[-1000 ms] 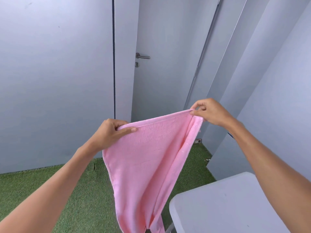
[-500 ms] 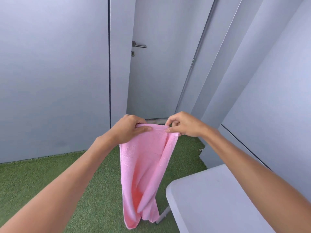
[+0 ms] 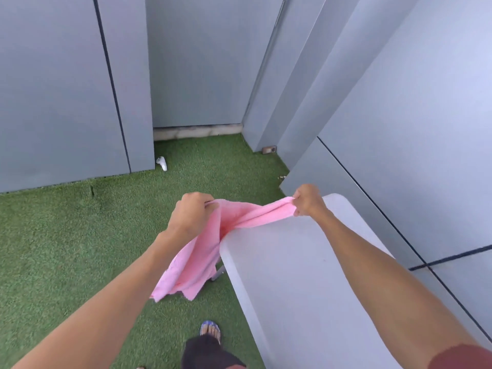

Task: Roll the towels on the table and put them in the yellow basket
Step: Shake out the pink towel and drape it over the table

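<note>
While the pink towel [image 3: 202,251] hangs folded lengthwise, its top edge runs roughly left to right between the two hands, and the rest drops off the table's near-left corner toward the grass. The left hand [image 3: 190,218] grips one end of that edge with curled fingers, out over the artificial grass [image 3: 66,249]. The right hand [image 3: 308,199] pinches the other end above the far corner of the white table [image 3: 306,275]. So the towel's long axis hangs downward, mostly left of the tabletop, and the right hand is the nearer one to the surface. Laying it flat likely means carrying the left end rightward over the table. The yellow basket is not in view.
</note>
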### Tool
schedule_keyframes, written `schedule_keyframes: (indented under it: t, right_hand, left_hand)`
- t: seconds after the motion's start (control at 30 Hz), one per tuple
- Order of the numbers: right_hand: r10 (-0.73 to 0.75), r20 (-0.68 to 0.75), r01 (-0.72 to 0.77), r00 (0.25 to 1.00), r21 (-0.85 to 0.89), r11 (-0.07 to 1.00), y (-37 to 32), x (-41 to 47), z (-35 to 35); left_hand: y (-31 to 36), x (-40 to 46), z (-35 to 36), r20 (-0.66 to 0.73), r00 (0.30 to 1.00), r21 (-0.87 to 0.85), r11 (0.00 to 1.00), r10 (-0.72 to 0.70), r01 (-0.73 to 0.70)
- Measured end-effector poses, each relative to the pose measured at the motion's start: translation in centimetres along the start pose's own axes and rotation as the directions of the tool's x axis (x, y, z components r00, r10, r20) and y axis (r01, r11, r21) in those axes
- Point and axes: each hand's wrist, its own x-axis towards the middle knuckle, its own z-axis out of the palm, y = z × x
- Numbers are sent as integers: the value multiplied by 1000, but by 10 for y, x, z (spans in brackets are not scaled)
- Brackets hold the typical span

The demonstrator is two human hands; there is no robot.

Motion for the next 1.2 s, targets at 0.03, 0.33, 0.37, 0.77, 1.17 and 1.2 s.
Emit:
schedule_keyframes:
  t: [0.03,0.33,0.37,0.77,1.17,1.2]
  right_hand:
    - [35,1,-35,999,118,992,8,10,2]
    - [-24,-268,54,963,105,993,98,144,-28]
    - [-28,-294,58,955,94,994,116,162,-31]
    - [0,-275,9,961,33,999,288,233,22]
    - [74,-335,-70,939,26,997,314,256,35]
    - [85,-340,-74,937,44,996,315,254,35]
  left_hand:
    - [-1,6,9,-2,1000,-12,1000,-19,19]
    - [-6,49,101,-117,976,-8,983,-183,184]
    - [-8,51,114,-127,972,-14,980,-198,198]
    - [-25,16,179,-137,970,89,972,-203,216]
    - [-17,1,182,-204,947,107,956,-249,274]
    - [-16,-2,183,-211,946,105,956,-247,273]
